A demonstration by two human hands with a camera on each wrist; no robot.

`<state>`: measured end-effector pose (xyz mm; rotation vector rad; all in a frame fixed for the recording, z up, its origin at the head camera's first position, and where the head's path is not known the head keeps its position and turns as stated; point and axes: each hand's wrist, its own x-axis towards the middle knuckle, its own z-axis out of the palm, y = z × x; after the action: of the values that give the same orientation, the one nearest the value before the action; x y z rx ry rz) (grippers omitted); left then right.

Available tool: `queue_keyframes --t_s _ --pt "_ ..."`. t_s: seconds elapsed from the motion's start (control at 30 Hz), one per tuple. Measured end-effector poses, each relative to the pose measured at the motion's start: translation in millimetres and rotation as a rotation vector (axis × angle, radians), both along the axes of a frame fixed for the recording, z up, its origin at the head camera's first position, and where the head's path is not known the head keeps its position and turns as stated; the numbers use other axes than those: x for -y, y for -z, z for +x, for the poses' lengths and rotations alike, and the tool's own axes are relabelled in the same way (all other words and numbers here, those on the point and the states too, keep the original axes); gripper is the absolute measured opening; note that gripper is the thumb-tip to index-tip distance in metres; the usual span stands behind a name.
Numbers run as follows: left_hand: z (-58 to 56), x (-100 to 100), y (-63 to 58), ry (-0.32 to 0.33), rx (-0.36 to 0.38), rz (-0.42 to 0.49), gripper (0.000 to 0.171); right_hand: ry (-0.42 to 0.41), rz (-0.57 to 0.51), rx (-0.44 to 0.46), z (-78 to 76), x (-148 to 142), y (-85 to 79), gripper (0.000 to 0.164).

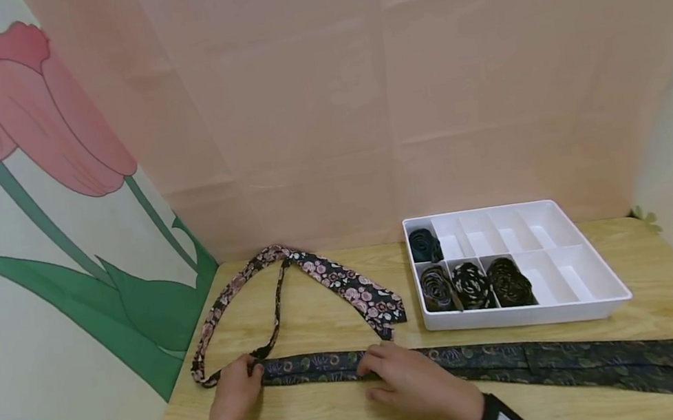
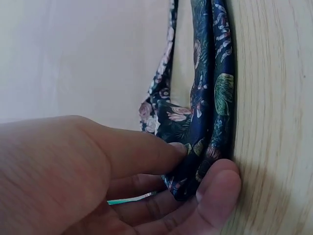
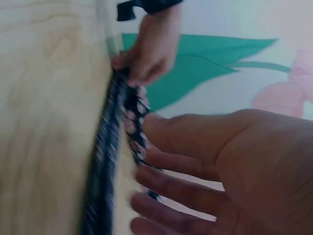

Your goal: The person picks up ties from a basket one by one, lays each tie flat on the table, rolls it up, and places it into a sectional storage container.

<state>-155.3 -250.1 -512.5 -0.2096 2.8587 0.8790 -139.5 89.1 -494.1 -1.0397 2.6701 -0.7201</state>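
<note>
A dark necktie with a leaf and flower pattern (image 1: 491, 359) lies stretched along the front of the table, its wide end to the right. My left hand (image 1: 237, 396) pinches its left end; in the left wrist view, the thumb (image 2: 173, 149) lies over the fabric and fingertips are at its edge. Over the middle of this tie is my right hand (image 1: 408, 378), and in the right wrist view its fingers are spread and loosely bent beside the tie, holding nothing. Behind lies a pink-flowered necktie (image 1: 344, 280), looped, part of it near my left hand.
At the back right stands a white divided tray (image 1: 519, 314). Several rolled neckties, such as a black-and-white roll (image 1: 472, 284), sit in its left compartments; other compartments hold nothing. A pinkish backdrop (image 1: 299, 103) rises behind the table, with a tulip-printed panel (image 1: 63, 220) on the left.
</note>
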Motion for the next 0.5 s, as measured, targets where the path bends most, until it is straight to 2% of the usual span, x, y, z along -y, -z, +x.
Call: queue_keyframes --t_s 0.2,0.33,0.4,0.5 --pt "-2.8 2.7 4.7 -0.037 0.010 0.018 0.023 -0.033 0.023 -0.074 -9.1 35.2 23.1 0.037" --pt "-3.9 3.1 6.8 -0.054 0.022 0.032 0.023 -0.033 0.042 -0.183 -8.2 43.8 35.5 0.037" --pt "-4.3 2.3 7.2 -0.047 0.005 0.026 0.023 -0.026 0.045 -0.244 -6.7 46.1 40.1 0.034" --pt "-4.6 -1.0 6.3 -0.020 -0.031 0.029 0.023 -0.007 0.046 -0.277 -5.2 48.1 44.1 0.034"
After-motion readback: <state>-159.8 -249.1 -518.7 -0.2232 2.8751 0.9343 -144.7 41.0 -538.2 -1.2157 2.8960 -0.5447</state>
